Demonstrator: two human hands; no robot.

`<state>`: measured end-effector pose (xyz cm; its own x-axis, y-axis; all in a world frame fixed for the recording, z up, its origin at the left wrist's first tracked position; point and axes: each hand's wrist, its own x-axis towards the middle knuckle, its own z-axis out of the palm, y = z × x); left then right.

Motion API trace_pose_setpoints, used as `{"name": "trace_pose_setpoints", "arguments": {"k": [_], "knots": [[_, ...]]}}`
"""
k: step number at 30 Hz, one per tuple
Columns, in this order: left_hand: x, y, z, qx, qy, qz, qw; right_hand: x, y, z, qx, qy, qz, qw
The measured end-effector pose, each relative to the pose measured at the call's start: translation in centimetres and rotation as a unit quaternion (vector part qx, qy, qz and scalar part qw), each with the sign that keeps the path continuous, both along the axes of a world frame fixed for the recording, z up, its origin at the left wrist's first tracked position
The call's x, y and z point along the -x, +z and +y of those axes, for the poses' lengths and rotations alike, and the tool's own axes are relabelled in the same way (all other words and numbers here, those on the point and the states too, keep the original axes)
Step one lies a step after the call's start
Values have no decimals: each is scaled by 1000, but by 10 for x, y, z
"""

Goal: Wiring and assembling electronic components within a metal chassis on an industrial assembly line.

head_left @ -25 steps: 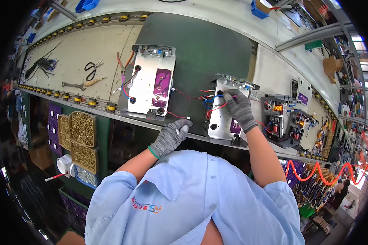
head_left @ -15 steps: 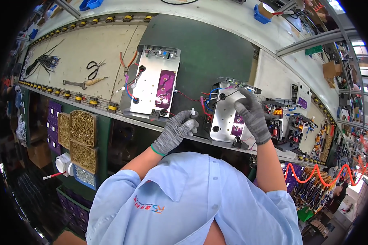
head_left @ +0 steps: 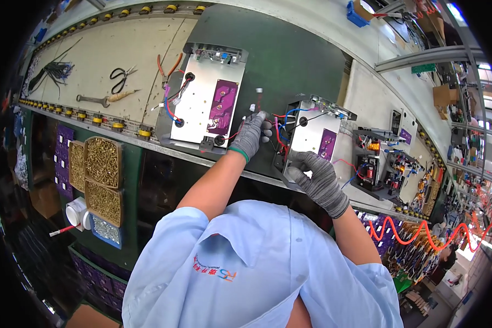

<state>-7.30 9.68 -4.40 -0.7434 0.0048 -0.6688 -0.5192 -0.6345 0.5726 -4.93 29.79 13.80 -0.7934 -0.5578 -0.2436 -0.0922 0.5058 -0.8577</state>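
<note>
Two silver metal chassis with purple circuit boards lie on the green work surface, a left chassis point(head_left: 199, 109) and a right chassis point(head_left: 311, 135). My left hand point(head_left: 249, 135), in a grey knit glove, is between them, its fingers closed on a thin red cable with a white connector point(head_left: 253, 107) at the fingertips. Another white plug point(head_left: 259, 90) lies just beyond. My right hand point(head_left: 318, 183), gloved alike, curls around the near edge of the right chassis; its fingertips are partly hidden. Blue and red wires point(head_left: 281, 127) hang out along that chassis's left side.
On the left of the bench lie pliers point(head_left: 169, 66), scissors point(head_left: 120, 79), a wrench point(head_left: 93, 99) and a bundle of dark cables point(head_left: 52, 74). Trays of brass screws point(head_left: 103, 161) are below the bench edge. More assemblies point(head_left: 369, 164) stand at right, near a coiled orange hose point(head_left: 410, 238).
My left hand has reached forward between the two chassis. My right hand has come back from the far end of the right chassis to its near edge. That chassis now sits more turned.
</note>
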Motion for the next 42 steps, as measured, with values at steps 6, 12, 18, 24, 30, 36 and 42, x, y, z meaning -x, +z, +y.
{"name": "trace_pose_setpoints", "arguments": {"k": [6,12,18,24,30,36,42], "knots": [[-27,16,-6,-1,-7,66,998,6,-4,-9,4,8,12,1000],[-39,10,-10,-14,-15,3,1000,17,-12,-8,-34,-15,19,999],[-45,9,-26,23,-149,-69,986,28,-19,-5,-81,-46,39,995],[-44,29,7,-86,-82,315,941,29,-31,-7,-86,-24,65,994],[-9,42,27,24,-31,150,988,32,-25,1,-110,-51,75,990],[-15,35,20,4,-18,127,992,34,-12,8,-99,-102,26,990],[-25,25,15,17,-38,120,992,51,-12,-15,-59,-17,75,995]]}}
